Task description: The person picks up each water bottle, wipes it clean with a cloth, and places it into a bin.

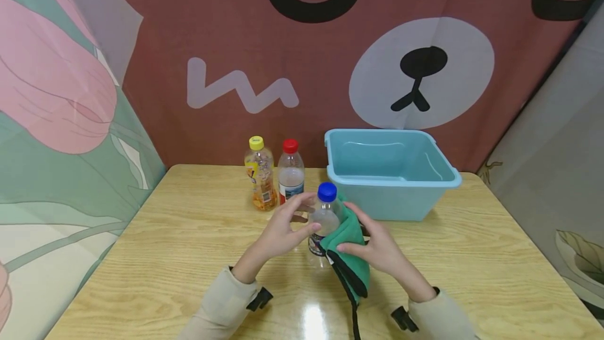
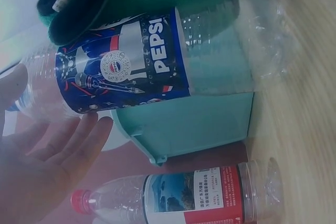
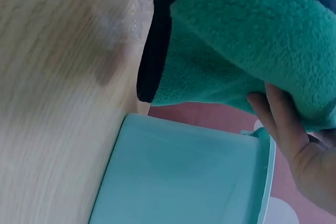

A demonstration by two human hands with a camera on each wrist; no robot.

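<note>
A clear plastic Pepsi bottle (image 2: 121, 66) with a blue cap (image 1: 327, 192) stands upright near the middle of the table. My left hand (image 1: 285, 227) is at its left side, fingers loosely spread by the shoulder and thumb in front; whether they touch it is unclear. My right hand (image 1: 379, 243) holds a green towel (image 1: 351, 240) with dark edging, thumb in front and fingers behind. The towel lies against the bottle's right side and hides part of it, while a dark edge hangs down. In the right wrist view, fingers (image 3: 286, 114) press into the folded towel (image 3: 252, 40).
Behind the left hand stand a red-capped water bottle (image 1: 291, 172) and a yellow-capped bottle (image 1: 259, 177) with orange contents at the bottom. A light blue plastic bin (image 1: 387, 198) sits at the back right of the wooden table (image 1: 189, 256), before a printed cloth backdrop (image 1: 226, 135).
</note>
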